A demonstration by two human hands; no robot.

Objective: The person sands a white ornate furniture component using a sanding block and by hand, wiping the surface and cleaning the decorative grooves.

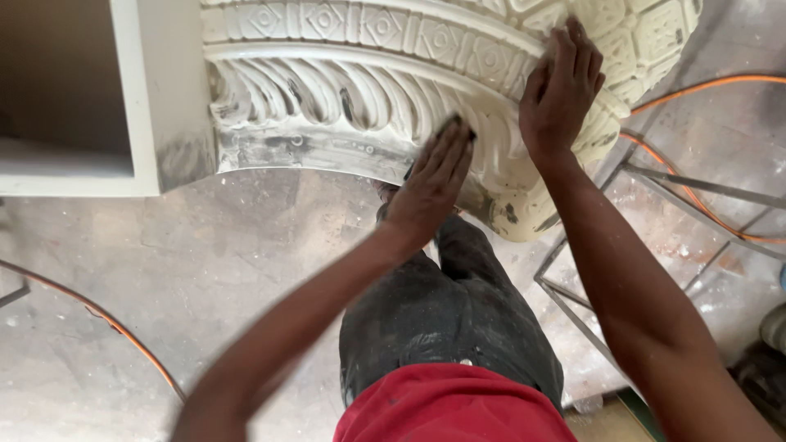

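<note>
Both hands lie flat, fingers spread, holding nothing: left hand (431,182) on the moulding's (344,82) leaf band, right hand (561,94) higher up.

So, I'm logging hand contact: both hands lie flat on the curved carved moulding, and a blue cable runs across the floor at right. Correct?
Not quite: the cable is orange, as the head view shows. Left hand and right hand do lie flat on the curved carved moulding.

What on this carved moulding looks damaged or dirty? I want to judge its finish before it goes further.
The curved cream moulding has dark grey smudges along its plain lower band and in the leaf grooves, plus dark chipped-looking spots at its lower right end. The left hand and right hand lie flat on it.
</note>
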